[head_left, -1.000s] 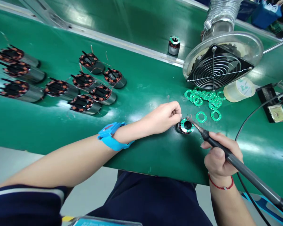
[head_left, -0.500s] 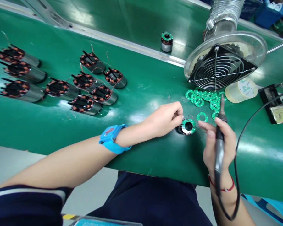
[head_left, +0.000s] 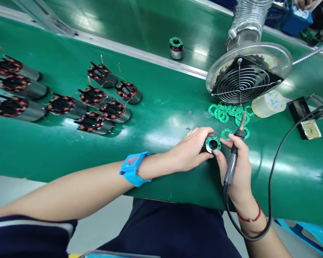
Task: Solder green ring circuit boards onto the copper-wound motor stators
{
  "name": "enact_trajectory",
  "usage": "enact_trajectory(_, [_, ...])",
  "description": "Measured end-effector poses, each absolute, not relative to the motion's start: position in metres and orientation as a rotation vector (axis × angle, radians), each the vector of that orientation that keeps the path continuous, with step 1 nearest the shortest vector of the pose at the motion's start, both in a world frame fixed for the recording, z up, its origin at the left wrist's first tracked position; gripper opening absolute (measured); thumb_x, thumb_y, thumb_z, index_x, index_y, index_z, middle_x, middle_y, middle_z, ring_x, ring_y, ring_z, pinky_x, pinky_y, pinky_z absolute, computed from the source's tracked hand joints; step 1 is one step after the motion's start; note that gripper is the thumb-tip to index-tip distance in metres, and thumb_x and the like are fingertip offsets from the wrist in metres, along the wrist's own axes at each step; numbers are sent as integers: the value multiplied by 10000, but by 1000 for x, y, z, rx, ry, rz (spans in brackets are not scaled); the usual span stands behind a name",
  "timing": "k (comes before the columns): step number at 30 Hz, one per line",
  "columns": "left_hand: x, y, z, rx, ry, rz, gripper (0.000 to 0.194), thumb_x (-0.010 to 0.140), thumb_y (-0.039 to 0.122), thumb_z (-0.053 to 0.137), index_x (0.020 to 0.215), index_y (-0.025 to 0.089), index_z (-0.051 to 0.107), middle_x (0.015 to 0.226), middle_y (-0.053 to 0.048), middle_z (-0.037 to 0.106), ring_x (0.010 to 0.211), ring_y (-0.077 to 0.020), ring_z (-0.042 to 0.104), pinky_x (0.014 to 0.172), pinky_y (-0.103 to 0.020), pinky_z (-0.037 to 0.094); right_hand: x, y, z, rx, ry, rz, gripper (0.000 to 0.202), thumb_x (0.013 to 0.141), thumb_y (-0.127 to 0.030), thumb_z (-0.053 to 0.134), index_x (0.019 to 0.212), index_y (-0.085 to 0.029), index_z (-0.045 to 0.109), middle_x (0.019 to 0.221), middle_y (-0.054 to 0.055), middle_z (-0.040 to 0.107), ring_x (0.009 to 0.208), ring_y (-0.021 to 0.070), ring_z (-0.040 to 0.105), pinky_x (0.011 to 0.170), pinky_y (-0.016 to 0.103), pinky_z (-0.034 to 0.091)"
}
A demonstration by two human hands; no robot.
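A motor stator (head_left: pixel 212 144) topped with a green ring-shaped circuit board stands on the green bench near its front edge. My left hand (head_left: pixel 195 149), with a blue strap at the wrist, is closed round the stator's left side. In my right hand (head_left: pixel 238 165) is a soldering iron (head_left: pixel 233 161), its tip pointing up and away. The thumb and a finger of that hand reach to the stator's right side. Just behind it lies a loose green ring board (head_left: pixel 226 134), and a heap of such ring boards (head_left: pixel 231 110) spreads farther back.
Several bare stators (head_left: pixel 94 123) stand at the left. Another board-topped stator (head_left: pixel 176 48) stands beyond the metal rail. A fume extractor fan (head_left: pixel 240 84) overhangs the ring boards. To its right are a tape roll (head_left: pixel 269 104) and a black holder (head_left: pixel 304 120). The iron's cable (head_left: pixel 271 168) loops at right.
My left hand has gone from a pinch beside the stator to a grip round it. My right hand has moved left with the soldering iron, its fingers now at the stator.
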State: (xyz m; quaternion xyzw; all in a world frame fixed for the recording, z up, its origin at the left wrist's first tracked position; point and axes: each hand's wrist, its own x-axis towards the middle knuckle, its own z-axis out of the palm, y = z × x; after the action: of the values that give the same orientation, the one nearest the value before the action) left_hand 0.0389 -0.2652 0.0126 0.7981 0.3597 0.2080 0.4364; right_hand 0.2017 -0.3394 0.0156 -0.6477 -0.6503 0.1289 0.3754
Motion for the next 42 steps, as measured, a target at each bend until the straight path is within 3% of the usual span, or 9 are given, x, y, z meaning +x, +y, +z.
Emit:
enact_trajectory(3, [44,-271,12,2039,931,532,503,836,165,635,1288,162,414,1259,-141,565,1166,-298,521,995,-500,444,193,-347,17,-1731,-1610,246,462,906,-273,649,1341,-241,495,1108,93,738,1053,256,710,915,450,575])
enact_trajectory(10, [43,-258,13,2172,775,446,379,838,202,627,1203,175,527,1147,-105,575,1072,-280,509,921,-459,452,183,-360,6,-1692,-1595,300,539,905,-279,642,1406,-250,445,1313,131,643,1196,274,648,988,472,555])
enact_trajectory(14, [37,-252,8,2126,669,551,513,839,174,605,1317,172,420,1271,-146,546,1170,-280,517,983,-461,460,195,-348,9,-1632,-1677,404,602,890,-302,661,1430,-268,398,1395,139,581,1271,288,595,1048,514,514])
enact_trajectory(17, [29,-250,10,2121,670,573,562,826,174,609,1335,153,369,1319,-180,518,1172,-269,556,969,-426,494,201,-340,11,-1624,-1723,457,560,888,-298,665,1393,-280,424,1348,127,617,1231,286,624,1025,517,529])
enact_trajectory(22, [23,-252,26,2293,904,478,216,882,131,502,1092,138,550,1100,-137,639,1064,-266,618,930,-438,523,195,-340,3,-1602,-1629,399,524,890,-283,666,1364,-253,444,1298,129,640,1219,259,630,1038,479,528])
enact_trajectory(29, [26,-263,25,2202,962,611,395,903,64,417,1254,180,555,1243,-80,673,1142,-196,634,983,-376,529,190,-341,-3,-1584,-1614,346,504,908,-284,646,1374,-261,455,1265,117,656,1199,253,645,1009,458,556])
enact_trajectory(34, [18,-242,13,2669,765,535,275,985,126,366,973,152,639,991,-99,712,915,-212,657,831,-344,541,191,-340,-3,-1553,-1622,340,527,895,-262,665,1377,-265,451,1253,110,659,1188,251,651,1000,452,563])
enact_trajectory(38, [15,-228,10,2772,601,481,282,1001,155,364,1024,153,645,1038,-112,714,933,-205,651,856,-326,522,192,-340,-3,-1548,-1635,334,535,888,-255,675,1373,-259,448,1239,111,667,1167,249,661,975,435,574])
enact_trajectory(42, [16,-222,12,2513,618,548,285,982,176,379,991,171,663,982,-95,708,909,-186,634,844,-311,502,192,-339,-2,-1545,-1654,300,525,892,-272,673,1367,-256,449,1230,109,675,1150,252,668,959,434,578])
